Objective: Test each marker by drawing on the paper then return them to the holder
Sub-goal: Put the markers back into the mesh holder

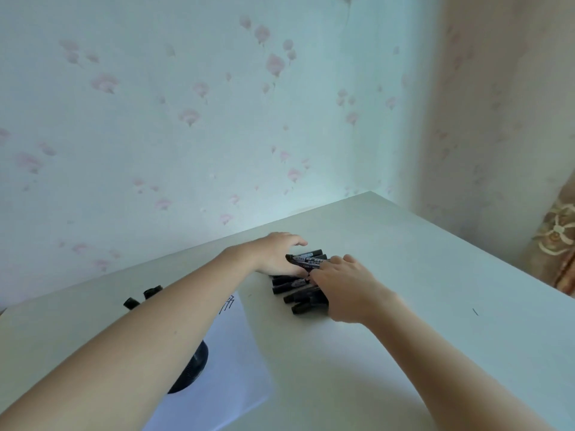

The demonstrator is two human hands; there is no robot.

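Several black markers (295, 289) lie side by side in a pile on the white table (404, 275). My left hand (273, 253) reaches in from the left, and its curled fingers hold the ends of a few markers (311, 259) at the far side of the pile. My right hand (345, 287) lies over the right ends of the pile, its fingers touching the held markers. A white paper (236, 353) with black strokes lies at the near left. The black round holder (194, 367) stands on it, mostly hidden behind my left forearm.
Two more black markers (143, 298) lie on the table beyond my left forearm. The table meets a flowered wall at the back and ends at an edge on the right, with patterned fabric (557, 241) beyond it. A small dark mark (475, 312) shows at the right.
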